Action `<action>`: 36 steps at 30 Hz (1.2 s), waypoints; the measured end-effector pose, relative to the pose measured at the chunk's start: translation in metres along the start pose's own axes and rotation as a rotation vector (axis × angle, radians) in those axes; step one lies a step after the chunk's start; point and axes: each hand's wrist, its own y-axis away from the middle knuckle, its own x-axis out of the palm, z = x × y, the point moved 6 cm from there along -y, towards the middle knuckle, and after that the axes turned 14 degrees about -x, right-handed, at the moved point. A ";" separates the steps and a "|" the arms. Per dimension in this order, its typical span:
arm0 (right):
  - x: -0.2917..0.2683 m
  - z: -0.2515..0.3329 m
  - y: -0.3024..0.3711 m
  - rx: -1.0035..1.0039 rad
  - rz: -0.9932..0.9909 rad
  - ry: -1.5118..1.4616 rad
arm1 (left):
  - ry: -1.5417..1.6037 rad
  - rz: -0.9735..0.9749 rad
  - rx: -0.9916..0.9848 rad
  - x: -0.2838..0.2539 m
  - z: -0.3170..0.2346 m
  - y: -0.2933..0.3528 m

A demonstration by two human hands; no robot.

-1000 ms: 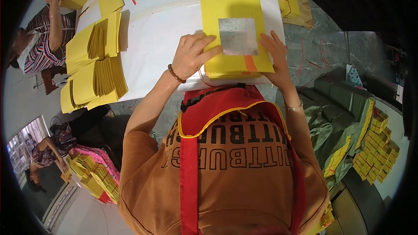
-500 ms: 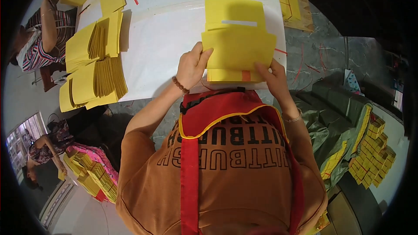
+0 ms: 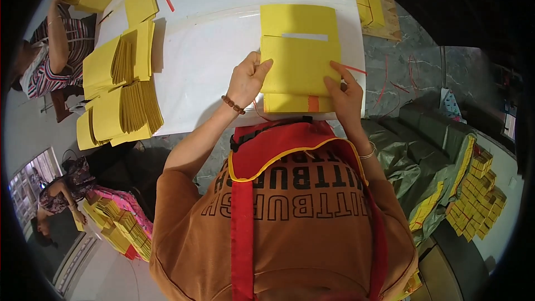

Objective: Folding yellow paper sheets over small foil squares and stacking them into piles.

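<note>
A yellow paper sheet [image 3: 300,67] is pinched at both lower side edges: the left hand [image 3: 248,81] grips it with thumb on top and fingers beneath, and the right hand [image 3: 345,92] is closed on the opposite edge in the same way. A second earlier a silvery square was still seen on the open sheet; now it is covered, the sheet having been folded up over it, so a fold is judged done. Just beyond the grip a second yellow sheet [image 3: 298,19] lies flat on the white table [image 3: 212,56], with a pale slit showing between the two. Below the grip an orange-marked strip [image 3: 298,103] is exposed (the pile's near edge). Well left of the left hand, fanned yellow stacks [image 3: 120,89] are laid.
</note>
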 end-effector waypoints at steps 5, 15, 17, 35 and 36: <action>-0.001 0.008 -0.004 0.021 0.000 0.046 | -0.329 -0.288 0.191 -0.014 -0.038 0.017; 0.001 0.011 -0.008 -0.059 0.004 0.064 | -0.916 -0.136 0.828 0.065 -0.058 0.038; 0.001 0.023 -0.006 -0.059 0.078 0.439 | -0.967 -0.157 0.820 0.066 -0.052 0.034; 0.033 0.016 0.036 -0.571 0.514 1.127 | -0.814 -0.052 0.903 0.060 -0.048 0.036; 0.033 0.019 0.037 -0.586 0.519 1.124 | -0.816 -0.067 0.901 0.059 -0.047 0.037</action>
